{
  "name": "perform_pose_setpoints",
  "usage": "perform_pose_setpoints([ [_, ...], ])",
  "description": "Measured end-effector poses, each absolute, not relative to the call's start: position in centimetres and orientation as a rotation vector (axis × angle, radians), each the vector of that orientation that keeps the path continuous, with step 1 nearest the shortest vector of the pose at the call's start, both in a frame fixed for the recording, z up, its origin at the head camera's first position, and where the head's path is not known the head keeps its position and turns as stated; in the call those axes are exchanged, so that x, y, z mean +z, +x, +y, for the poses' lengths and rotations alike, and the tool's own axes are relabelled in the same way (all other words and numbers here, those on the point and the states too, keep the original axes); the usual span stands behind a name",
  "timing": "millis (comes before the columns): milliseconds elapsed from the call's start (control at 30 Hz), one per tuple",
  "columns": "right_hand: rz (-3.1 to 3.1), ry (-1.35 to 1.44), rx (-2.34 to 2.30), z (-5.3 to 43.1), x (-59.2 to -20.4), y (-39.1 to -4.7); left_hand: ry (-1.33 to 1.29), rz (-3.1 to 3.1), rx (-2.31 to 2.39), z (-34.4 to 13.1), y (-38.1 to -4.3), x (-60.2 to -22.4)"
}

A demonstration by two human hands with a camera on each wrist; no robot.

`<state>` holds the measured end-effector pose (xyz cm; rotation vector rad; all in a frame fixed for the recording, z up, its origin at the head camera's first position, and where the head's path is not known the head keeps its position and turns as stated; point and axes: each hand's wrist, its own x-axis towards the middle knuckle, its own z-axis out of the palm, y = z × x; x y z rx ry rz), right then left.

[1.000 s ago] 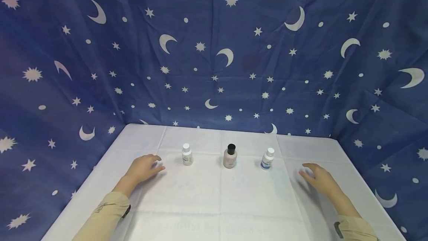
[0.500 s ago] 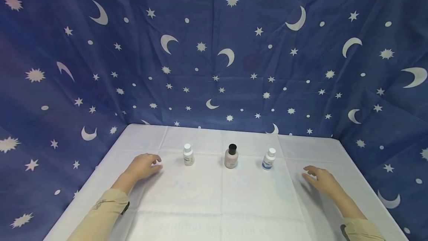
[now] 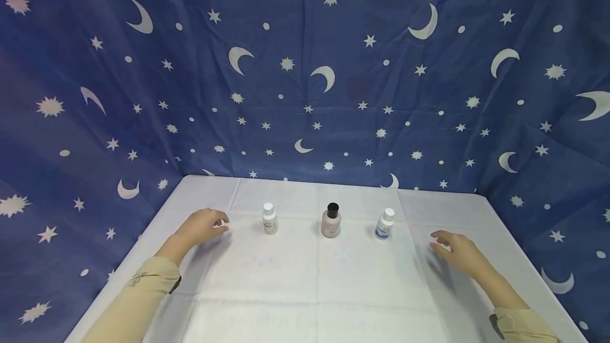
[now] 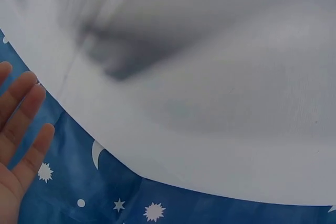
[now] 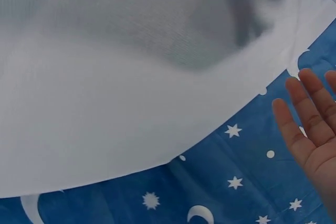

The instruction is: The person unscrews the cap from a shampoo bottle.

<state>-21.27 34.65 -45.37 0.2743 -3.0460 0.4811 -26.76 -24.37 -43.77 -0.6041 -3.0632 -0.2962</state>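
Note:
Three small bottles stand upright in a row on the white table. On the left is a white bottle with a white cap (image 3: 270,221). A pinkish bottle with a black cap (image 3: 331,223) stands in the middle, and a white bottle with a blue-marked label (image 3: 384,225) is to the right. My left hand (image 3: 202,225) hovers left of the left bottle, fingers loosely bent and holding nothing; its spread fingers show in the left wrist view. To the right of the right bottle, my right hand (image 3: 458,253) hangs over the table with relaxed fingers, also holding nothing.
A white cloth covers the table (image 3: 267,285), with fold creases and faint printing. Behind and at both sides hangs a dark blue curtain (image 3: 305,83) patterned with moons and stars, meeting the table's edges.
The left hand has risen slightly, its fingers curling a little more. The right hand has hardly moved. All three bottles stand where they were; the view has shifted slightly.

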Motion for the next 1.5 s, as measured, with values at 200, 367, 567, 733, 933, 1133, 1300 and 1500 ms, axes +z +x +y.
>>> perform_pose_setpoints([
  [200, -3.043, 0.297, 0.475, 34.1, -44.8, -21.2, -0.689, -3.006, -0.364, -24.6, -27.3, -43.0],
  [367, -3.044, 0.336, 0.515, 33.0, -44.3, -21.0, -0.681, -3.004, -0.396, -24.1, -27.0, -41.8],
  [567, -3.030, 0.370, 0.476, 31.2, -43.5, -20.8, -0.653, -3.031, -0.375, -24.3, -27.1, -41.2],
  [733, -2.948, 0.424, 0.362, 29.8, -42.4, -20.8, -0.639, -3.028, -0.411, -24.4, -27.4, -40.8],
  [933, -2.907, 0.482, 0.384, 27.7, -41.7, -20.2, -0.647, -3.018, -0.409, -23.9, -27.5, -40.1],
  [1133, -2.859, 0.571, 0.491, 25.5, -41.6, -19.6, -0.596, -2.996, -0.363, -23.3, -27.3, -39.5],
  [1300, -2.809, 0.667, 0.559, 24.1, -41.6, -19.4, -0.592, -2.963, -0.364, -22.8, -27.3, -39.2],
  [1500, -2.802, 0.778, 0.580, 22.9, -41.9, -19.6, -0.614, -2.992, -0.378, -21.9, -27.4, -39.3],
])
